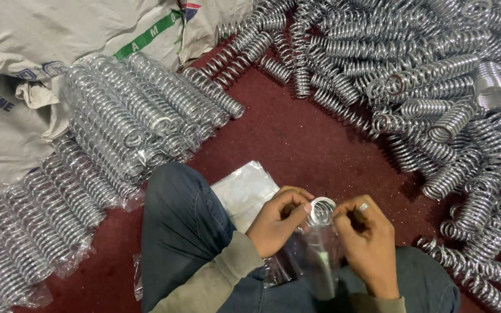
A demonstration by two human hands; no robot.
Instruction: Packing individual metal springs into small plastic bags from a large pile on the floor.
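A shiny metal coil spring [322, 212] stands end-on between my hands, its round top facing the camera. A clear plastic sleeve [320, 261] surrounds its lower part. My left hand [276, 221] grips the sleeve and the spring's rim from the left. My right hand [366, 240], with a ring on one finger, pinches the rim and sleeve from the right. Both rest over my lap in dark jeans [181, 232].
A big loose heap of bare springs [436, 93] fills the upper right and right side. Springs bagged in clear plastic [117, 127] lie stacked at left on the dark red floor [297, 145]. Pale woven sacks [42, 46] sit behind. Empty plastic sleeves [244, 191] lie by my knee.
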